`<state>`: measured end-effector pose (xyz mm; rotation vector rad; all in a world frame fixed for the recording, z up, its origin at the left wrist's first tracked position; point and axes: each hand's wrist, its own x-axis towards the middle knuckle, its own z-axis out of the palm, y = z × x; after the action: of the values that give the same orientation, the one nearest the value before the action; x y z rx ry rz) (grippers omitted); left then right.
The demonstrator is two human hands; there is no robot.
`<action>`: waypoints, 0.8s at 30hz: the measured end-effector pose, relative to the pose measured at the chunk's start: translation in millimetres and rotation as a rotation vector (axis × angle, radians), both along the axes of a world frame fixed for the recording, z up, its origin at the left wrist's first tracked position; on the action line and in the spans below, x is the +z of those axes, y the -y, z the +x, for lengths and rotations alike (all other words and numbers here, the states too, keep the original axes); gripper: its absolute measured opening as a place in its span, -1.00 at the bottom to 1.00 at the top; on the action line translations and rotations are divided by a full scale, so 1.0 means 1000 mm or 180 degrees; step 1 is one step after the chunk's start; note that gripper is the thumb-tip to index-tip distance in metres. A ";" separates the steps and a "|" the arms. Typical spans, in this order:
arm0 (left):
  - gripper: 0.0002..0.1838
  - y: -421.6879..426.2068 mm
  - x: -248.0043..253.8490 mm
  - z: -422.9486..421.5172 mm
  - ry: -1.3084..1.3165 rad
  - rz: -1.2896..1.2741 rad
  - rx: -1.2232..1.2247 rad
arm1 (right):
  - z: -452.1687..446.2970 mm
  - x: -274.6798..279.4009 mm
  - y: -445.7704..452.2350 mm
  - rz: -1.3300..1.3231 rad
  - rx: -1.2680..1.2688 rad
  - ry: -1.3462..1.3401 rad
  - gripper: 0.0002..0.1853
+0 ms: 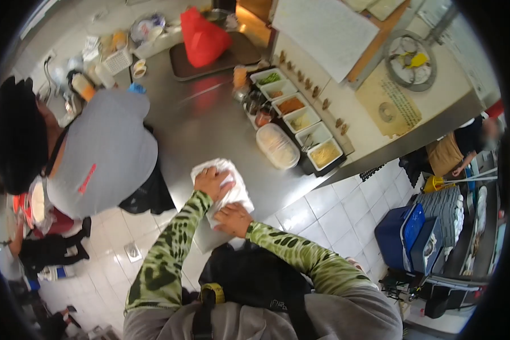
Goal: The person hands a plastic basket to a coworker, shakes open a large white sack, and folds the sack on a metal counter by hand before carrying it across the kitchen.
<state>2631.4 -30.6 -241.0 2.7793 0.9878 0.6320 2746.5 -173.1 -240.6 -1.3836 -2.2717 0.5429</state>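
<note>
A white folded cloth (239, 195), or something thin and white like it, lies bunched at the near edge of the steel table (204, 122). My left hand (211, 182) grips its upper left part, thumb towards the right. Lower down, my right hand (233, 220) has its fingers curled on the cloth's near end. What lies under my palms or inside the folds is hidden. To the right of the cloth sits a clear lidded plastic tub (277, 146) with pale contents.
A rack of white ingredient containers (289, 105) lines the table's right side. Farther back, a red plastic bag (201, 39) rests on a brown tray (243, 51). A co-worker in a grey shirt (102, 147) stands close on the left. Blue crates (399, 235) stand at right.
</note>
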 end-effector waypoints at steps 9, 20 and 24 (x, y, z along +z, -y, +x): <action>-0.59 0.001 -0.004 -0.006 -0.0107 -0.0519 -0.0092 | -0.008 0.009 0.003 0.0590 -0.0396 -0.0209 -0.75; -0.66 -0.009 0.005 -0.004 -0.0116 -0.0507 -0.0141 | 0.000 0.013 -0.016 -0.0243 -0.0315 -0.0088 -0.68; -0.66 -0.007 0.004 -0.003 -0.0126 -0.0498 -0.0112 | 0.002 0.006 -0.006 0.0610 -0.0088 0.0074 -0.72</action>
<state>2628.3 -23.9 -236.5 2.6750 0.9497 0.4749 2748.6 -167.2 -234.9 -1.3304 -2.2530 0.2928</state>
